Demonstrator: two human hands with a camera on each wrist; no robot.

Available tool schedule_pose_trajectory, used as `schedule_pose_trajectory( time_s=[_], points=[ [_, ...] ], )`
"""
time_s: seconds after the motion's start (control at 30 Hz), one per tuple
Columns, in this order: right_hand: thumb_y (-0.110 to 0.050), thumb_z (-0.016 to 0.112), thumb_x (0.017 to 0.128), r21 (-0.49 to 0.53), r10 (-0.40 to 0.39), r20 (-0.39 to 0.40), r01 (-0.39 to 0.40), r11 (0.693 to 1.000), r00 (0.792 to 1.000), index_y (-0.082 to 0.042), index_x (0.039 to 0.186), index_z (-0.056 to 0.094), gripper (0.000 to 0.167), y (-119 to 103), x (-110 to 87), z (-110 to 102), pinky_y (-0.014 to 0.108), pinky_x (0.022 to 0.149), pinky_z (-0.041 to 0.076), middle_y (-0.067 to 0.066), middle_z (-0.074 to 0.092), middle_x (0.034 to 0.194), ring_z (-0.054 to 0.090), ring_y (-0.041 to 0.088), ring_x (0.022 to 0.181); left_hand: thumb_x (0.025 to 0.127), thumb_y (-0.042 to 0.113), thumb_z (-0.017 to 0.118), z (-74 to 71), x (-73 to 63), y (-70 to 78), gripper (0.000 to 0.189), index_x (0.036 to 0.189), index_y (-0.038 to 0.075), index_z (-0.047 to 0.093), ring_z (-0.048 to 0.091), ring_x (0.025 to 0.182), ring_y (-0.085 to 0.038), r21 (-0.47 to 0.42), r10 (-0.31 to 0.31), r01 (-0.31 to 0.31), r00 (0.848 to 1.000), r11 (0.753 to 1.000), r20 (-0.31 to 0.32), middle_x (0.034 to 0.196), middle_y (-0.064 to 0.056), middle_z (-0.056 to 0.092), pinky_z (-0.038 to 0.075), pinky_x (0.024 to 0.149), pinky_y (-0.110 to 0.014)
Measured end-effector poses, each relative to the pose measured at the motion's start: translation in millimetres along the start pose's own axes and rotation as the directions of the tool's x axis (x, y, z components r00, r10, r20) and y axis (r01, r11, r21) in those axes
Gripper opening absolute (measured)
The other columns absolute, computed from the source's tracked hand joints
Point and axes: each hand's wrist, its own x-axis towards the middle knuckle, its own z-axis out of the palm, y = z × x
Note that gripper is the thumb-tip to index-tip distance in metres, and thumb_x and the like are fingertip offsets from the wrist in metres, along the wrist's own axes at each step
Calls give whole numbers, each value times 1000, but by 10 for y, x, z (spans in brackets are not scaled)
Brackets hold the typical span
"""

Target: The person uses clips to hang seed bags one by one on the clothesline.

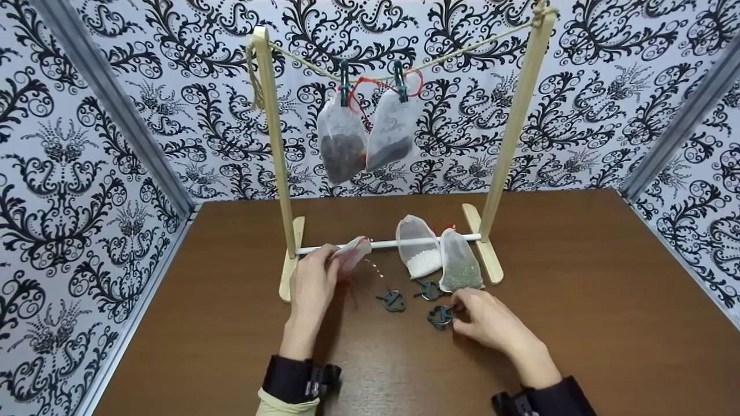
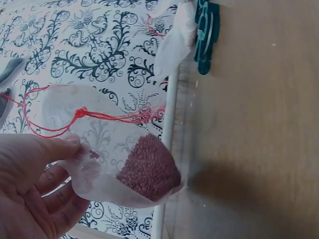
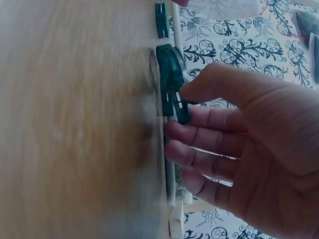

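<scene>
A: Fingers?

B: Left hand: thumb and fingertips pinched a bag by bare mesh, off the grains. Right hand: thumb and index narrow on one end of a clip, the rest bent, with nothing in them.

A: Why there?

B: My read: holding bare mesh let the load settle at the far end. End grip on the clip probably gave leverage. Couldn't tell if it was off the table.

A: Where, which way?

B: Bag was right of the left post, near the rod. Long axis ran fingertips to grains; loaded end pointed rodward in the left wrist view. Touching or apart, couldn't tell. Red string crossed the mesh. Clip's long axis ran roughly leftward from the fingertips, head view.

A: Further out?

B: Spare clips on the table. Two filled bags by the rod's right end. Two hung bags under the rope, clipped near their tops, so loads sat low.
</scene>
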Motion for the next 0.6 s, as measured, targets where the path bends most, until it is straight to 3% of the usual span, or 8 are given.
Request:
schedule_pose_trajectory(
  time_s=[0.27, 0.47, 0.6],
  points=[
    [-15, 72, 81, 65, 41, -36, -39, 997, 999, -10, 99, 70, 18, 0, 25, -148, 30, 74, 52, -3, 69, 90, 61, 10, 82, 88, 16, 74, -82, 58, 56, 8, 91, 9, 75, 70, 72, -20, -89, 49, -54, 997, 995, -56, 81, -5, 75, 54, 65, -39],
    [-11, 75, 83, 183, -16, -133, 40, 982, 991, -7, 100, 70, 18, -52, 78, -235, 24, 68, 53, -1, 69, 88, 63, 10, 77, 89, 13, 74, -221, 103, 70, 4, 93, 12, 76, 67, 66, -13, -173, 14, -21, 999, 985, -43, 80, -3, 73, 55, 57, -25],
    [-9, 79, 82, 213, -101, -220, 149, 966, 970, -4, 102, 70, 22, -111, 204, -307, 22, 65, 51, 4, 70, 86, 62, 17, 73, 90, 13, 73, -297, 170, 97, 5, 94, 11, 77, 70, 71, -15, -196, 21, -26, 999, 980, -30, 83, -5, 75, 58, 62, -29]
  ],
)
